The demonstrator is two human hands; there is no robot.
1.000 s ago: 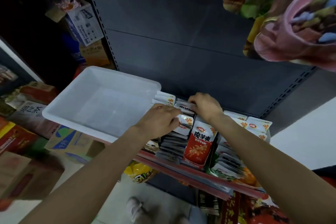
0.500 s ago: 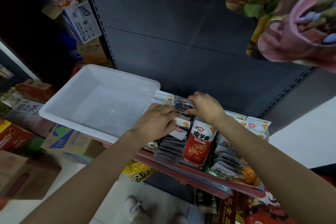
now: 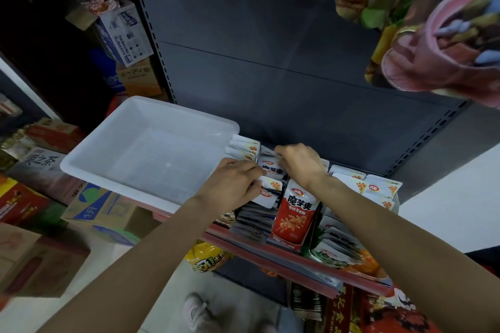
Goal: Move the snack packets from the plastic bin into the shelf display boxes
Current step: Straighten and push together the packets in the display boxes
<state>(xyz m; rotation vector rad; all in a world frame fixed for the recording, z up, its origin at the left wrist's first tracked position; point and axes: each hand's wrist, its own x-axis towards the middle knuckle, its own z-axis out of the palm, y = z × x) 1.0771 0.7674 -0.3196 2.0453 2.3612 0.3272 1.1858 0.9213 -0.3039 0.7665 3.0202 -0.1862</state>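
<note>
Head view: left hand (image 3: 232, 186) and right hand (image 3: 300, 163) both pinch white, orange-printed snack packets (image 3: 270, 189)

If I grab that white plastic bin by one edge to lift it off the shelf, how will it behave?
The plastic bin looks empty, so it is probably light. Its walls look thin and translucent, so one-edge lifting may flex it. Its near-left corner seems to overhang the shelf, so pressing there might tip it.
</note>
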